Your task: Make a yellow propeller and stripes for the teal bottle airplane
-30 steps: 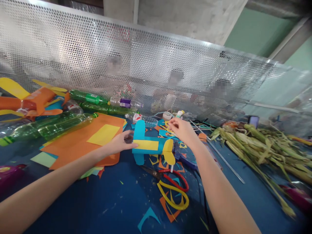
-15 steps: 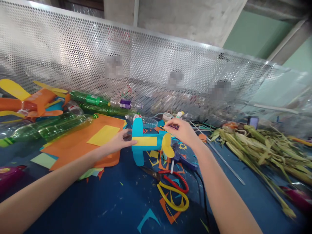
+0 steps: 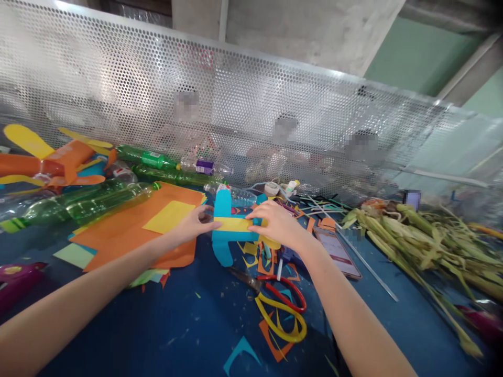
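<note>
Blue paper scrap (image 3: 242,344) lies nearest me, at six o'clock from the blue paper model (image 3: 238,236) between my hands. At five are red-and-yellow-handled scissors (image 3: 256,285), blades pointing toward eleven. A phone (image 3: 337,254) lies past my right wrist, between three and four. The model itself sits straight ahead, at my twelve. My left hand (image 3: 193,222) pinches its nine o'clock end, thumb over the yellow strip (image 3: 232,224). My right hand (image 3: 280,225) comes in from three, fingertips touching the strip's far end; whether they pinch or just press, I can't tell. Orange sheets (image 3: 121,235) spread at nine, green bottles (image 3: 108,204) near ten, and a perforated metal screen (image 3: 236,99) stands furthest, across twelve.
</note>
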